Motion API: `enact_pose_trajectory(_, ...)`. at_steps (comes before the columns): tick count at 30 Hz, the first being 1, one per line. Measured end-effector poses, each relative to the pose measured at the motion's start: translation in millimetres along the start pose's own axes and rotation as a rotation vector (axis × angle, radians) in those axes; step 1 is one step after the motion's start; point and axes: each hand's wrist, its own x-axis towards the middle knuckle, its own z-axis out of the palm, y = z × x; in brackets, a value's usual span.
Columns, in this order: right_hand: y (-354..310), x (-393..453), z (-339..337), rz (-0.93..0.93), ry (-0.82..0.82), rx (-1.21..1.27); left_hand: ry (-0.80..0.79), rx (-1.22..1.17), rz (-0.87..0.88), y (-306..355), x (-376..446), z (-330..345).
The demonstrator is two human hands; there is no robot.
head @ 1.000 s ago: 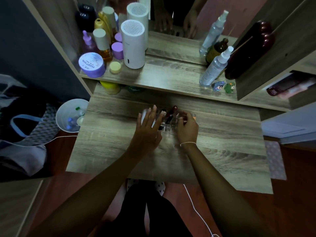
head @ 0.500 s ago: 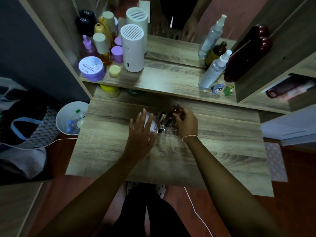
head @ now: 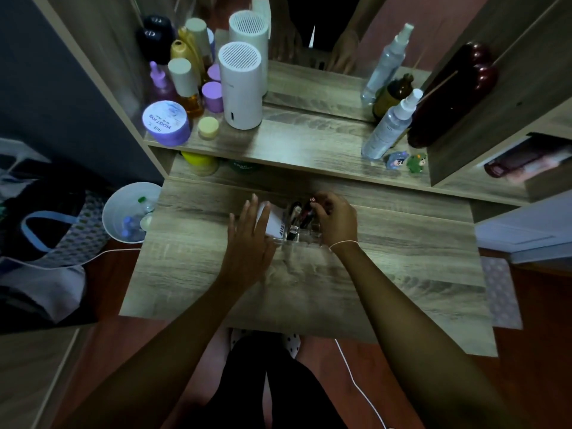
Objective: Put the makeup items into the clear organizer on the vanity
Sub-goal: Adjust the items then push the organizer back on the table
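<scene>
The clear organizer (head: 305, 239) stands on the wooden vanity top (head: 402, 274), near its back middle. In it are a white boxed item (head: 275, 225) on the left and several dark lipstick-like tubes (head: 294, 213) upright in the middle. My right hand (head: 337, 226) hovers over the organizer's right part, fingertips pinched on a dark red tube (head: 312, 202) at the slots' top. My left hand (head: 249, 243) lies flat with fingers spread against the organizer's left side, beside the white item. The right side of the organizer is hidden under my right hand.
A raised shelf behind holds a white cylinder (head: 240, 85), a purple jar (head: 165, 122), bottles, a spray bottle (head: 387, 128) and two small figurines (head: 405, 162). A white bin (head: 130, 212) and a bag (head: 46, 243) sit on the floor at left.
My left hand has slid off the organizer to its left, uncovering the white item. My right hand has moved left over the slots with the dark red tube.
</scene>
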Motion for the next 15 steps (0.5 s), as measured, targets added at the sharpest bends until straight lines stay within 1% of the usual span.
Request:
enact_pose_trajectory(7, 2.3, -0.7, -0.7, -0.022, -0.037, 0.002, -0.011, -0.005, 0.001, 3.3, 0.8, -3.0)
enact_pose_trajectory(15, 4.5, -0.2, -0.8, -0.021, -0.032, 0.019, -0.022, 0.022, 0.001, 2.3, 4.6, 3.3)
